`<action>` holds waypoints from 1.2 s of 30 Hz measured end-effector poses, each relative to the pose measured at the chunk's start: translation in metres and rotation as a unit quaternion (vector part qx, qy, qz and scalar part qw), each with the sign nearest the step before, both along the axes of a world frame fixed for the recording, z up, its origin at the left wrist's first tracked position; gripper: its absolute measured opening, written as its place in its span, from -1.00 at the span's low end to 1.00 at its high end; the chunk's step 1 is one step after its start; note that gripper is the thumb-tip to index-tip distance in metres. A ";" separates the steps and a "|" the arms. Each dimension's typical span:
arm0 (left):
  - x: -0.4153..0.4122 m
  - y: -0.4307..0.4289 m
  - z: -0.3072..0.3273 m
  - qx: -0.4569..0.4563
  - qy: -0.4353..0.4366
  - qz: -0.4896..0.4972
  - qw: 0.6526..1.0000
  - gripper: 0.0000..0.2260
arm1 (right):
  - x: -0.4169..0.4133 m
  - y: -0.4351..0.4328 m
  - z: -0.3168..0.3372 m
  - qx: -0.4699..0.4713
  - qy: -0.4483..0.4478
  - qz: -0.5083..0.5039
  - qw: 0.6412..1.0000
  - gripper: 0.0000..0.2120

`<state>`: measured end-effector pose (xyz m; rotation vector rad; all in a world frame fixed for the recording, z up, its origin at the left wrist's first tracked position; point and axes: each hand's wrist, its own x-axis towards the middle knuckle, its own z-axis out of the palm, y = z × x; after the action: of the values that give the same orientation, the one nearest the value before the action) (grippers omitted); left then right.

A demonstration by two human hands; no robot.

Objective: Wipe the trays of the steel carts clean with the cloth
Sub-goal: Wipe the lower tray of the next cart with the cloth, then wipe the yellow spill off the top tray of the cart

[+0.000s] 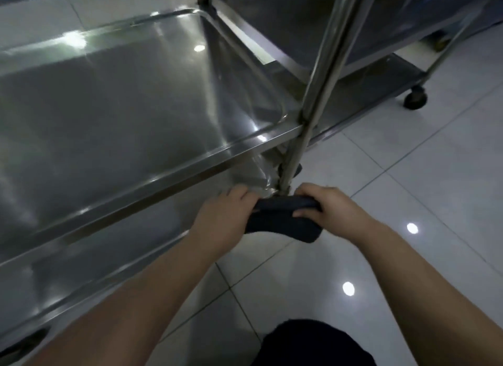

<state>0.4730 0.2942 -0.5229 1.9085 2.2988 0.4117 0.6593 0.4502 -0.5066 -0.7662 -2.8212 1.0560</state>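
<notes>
- Dark, near-black cloth (283, 224) is held between both hands, low at the near right corner of the steel cart (190, 162), just in front of the foot of the upright post (307, 115). Whether it touches the post cannot be told.
- The cloth's long axis runs left to right. It is bunched into a thick band and its lower edge sags toward the viewer.
- The left hand (223, 216) grips the left end with its fingers curled over the top. The right hand (329, 210) grips the right end with its thumb on the near face. Neither hand is free.
- Both forearms reach forward and converge on the cloth, backs of the hands up, at about equal reach.
- The upper tray (109, 107) lies up and to the left of the hands. The lower tray (95, 229) lies directly to their left, beneath the upper rim. The left hand is the nearer to both.
- Judgement: the coming wipe calls for a leftward carry onto the lower tray, and the post could snag the cloth.
- A second cart (394, 63) with a caster (415, 97) stands far right, well apart.
</notes>
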 end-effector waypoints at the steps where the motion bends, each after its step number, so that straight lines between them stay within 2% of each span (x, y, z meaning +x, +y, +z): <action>1: 0.005 0.011 0.015 0.006 -0.009 -0.021 1.000 -0.78 | 0.008 0.010 0.023 0.007 -0.027 -0.005 1.000 -0.80; 4: 0.025 0.042 0.062 0.006 -0.023 -0.079 0.997 -0.83 | 0.030 0.037 0.086 0.007 -0.106 -0.043 0.993 -0.82; 8: 0.052 0.077 0.128 -0.028 -0.079 -0.100 0.991 -0.84 | 0.053 0.056 0.160 0.015 -0.192 -0.087 0.977 -0.80; 11: 0.070 0.100 0.180 -0.046 -0.101 -0.097 0.989 -0.84 | 0.072 0.059 0.218 0.015 -0.201 -0.146 0.968 -0.71; 14: 0.096 0.113 0.234 -0.037 -0.126 -0.094 0.987 -0.89 | 0.102 0.060 0.268 0.049 -0.214 -0.181 0.959 -0.81; 18: 0.130 0.120 0.312 -0.009 -0.153 -0.077 0.985 -0.94 | 0.141 0.047 0.332 0.069 -0.163 -0.249 0.952 -0.96; 23: 0.147 0.138 0.412 0.016 -0.110 -0.098 0.989 -0.91 | 0.167 0.035 0.416 0.099 -0.095 -0.290 0.947 -0.92; 26: 0.152 0.150 0.475 -0.010 -0.108 -0.108 0.988 -0.87 | 0.175 0.032 0.465 0.087 -0.060 -0.303 0.947 -0.90; 33: 0.150 0.171 0.613 -0.046 0.057 -0.149 0.986 -0.84 | 0.181 0.045 0.576 0.133 -0.052 -0.269 0.952 -0.85; 36: 0.147 0.174 0.671 -0.018 0.069 -0.109 0.992 -0.82 | 0.179 0.065 0.627 0.166 -0.025 -0.242 0.956 -0.91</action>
<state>0.6198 0.4679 0.1483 2.2022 2.1255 0.2177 0.8382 0.5148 0.1208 -1.3499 -2.5309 0.4801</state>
